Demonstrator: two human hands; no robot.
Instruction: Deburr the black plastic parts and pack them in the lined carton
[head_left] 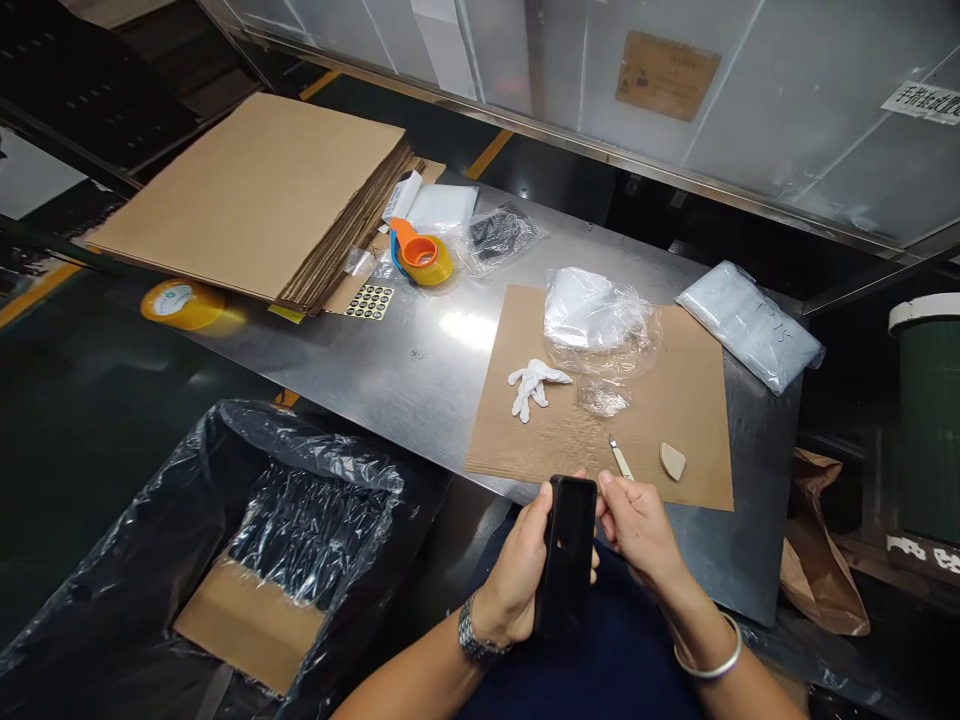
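Right by the surface's (420, 360) near edge, the left hand (514, 575) grips a black case (568, 570); the right hand (641, 525) curls narrowly beside its upper rim, whether gripping I cannot tell.

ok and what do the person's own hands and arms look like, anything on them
Both hands are ungloved, and no sleeves cover the visible forearms. Above the left hand sits a dark and silvery patterned wristband, watch or bracelet unclear. Above the right hand is a plain, pale, rounded bangle.
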